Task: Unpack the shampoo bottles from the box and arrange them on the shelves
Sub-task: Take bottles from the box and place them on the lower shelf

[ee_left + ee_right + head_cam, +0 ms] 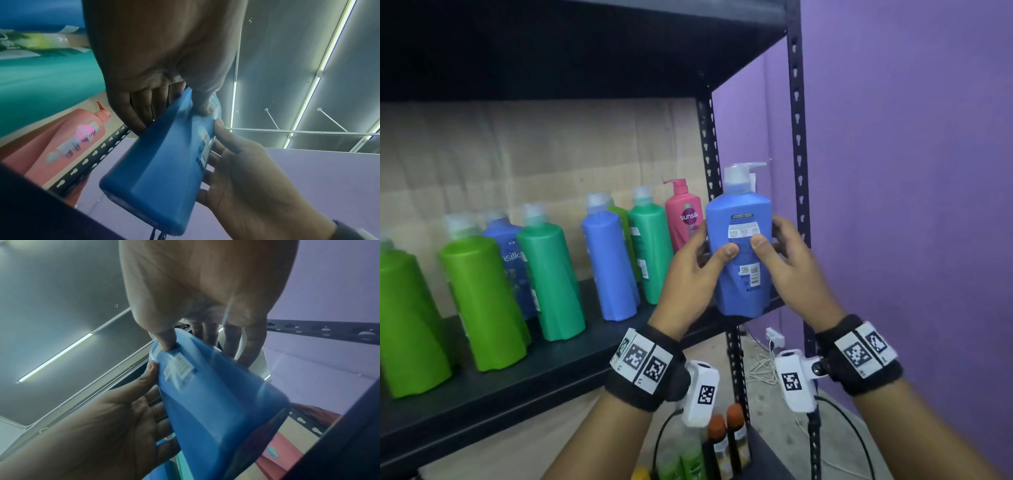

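A blue shampoo bottle [739, 205] with a white pump stands upright at the right end of the black shelf [551, 363], its back label toward me. Both hands grip it by the sides. My left hand [709, 253] has its thumb on the label and its fingers behind the bottle. My right hand [774, 240] holds the opposite side the same way. The bottle's base is level with the shelf board; whether it rests there I cannot tell. The left wrist view shows the bottle [160, 170] from below. In the right wrist view the bottle [216, 402] is blurred. The box is out of view.
Several bottles line the shelf: lime green [482, 301], teal [551, 281], blue [609, 267] and a pink Sunsilk one [685, 216] just left of the held bottle. A perforated black upright [798, 137] stands right of my hands. Orange-capped bottles [726, 438] sit on the shelf below.
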`<state>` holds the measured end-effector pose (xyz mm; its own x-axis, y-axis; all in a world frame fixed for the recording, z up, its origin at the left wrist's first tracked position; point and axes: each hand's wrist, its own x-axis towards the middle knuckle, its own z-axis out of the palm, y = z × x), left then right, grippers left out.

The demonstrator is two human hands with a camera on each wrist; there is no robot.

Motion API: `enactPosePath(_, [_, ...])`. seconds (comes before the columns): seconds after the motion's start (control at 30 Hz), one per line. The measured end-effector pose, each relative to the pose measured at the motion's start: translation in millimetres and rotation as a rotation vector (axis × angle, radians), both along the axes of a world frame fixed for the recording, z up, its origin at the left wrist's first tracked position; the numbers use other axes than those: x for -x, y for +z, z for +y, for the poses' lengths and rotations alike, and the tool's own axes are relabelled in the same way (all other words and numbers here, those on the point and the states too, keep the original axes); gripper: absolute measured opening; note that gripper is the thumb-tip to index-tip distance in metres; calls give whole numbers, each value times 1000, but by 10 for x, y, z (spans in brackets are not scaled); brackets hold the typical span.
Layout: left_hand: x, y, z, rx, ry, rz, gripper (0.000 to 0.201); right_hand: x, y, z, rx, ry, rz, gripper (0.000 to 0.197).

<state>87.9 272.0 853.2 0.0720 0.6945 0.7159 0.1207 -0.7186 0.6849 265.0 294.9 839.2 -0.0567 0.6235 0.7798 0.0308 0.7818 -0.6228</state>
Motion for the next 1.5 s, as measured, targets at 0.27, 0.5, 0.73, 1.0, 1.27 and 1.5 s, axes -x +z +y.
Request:
enactPosePath(0.27, [77,159,120,4,89,-13,43,114,209,105,70,28,-69,38])
enactPosePath(0.5, [49,-2,267,32,149,-83,41,229,135,310,165,42,-84,44])
enactPosePath(0.73, [-50,-58,501,46,263,-131,42,378,127,542,174,-15,-94,39])
enactPosePath(1.0, [-132,-160,747,41,409,-151,52,395,9,805,228,2,-52,42])
enactPosePath(1.27, [-163,-269,803,176,540,52,82,428,-145,1033,298,-108,-134,39])
enactPosePath(1.5, [-119,-288,795,262,514,51,73,473,-176,1202,288,-294,-162,17])
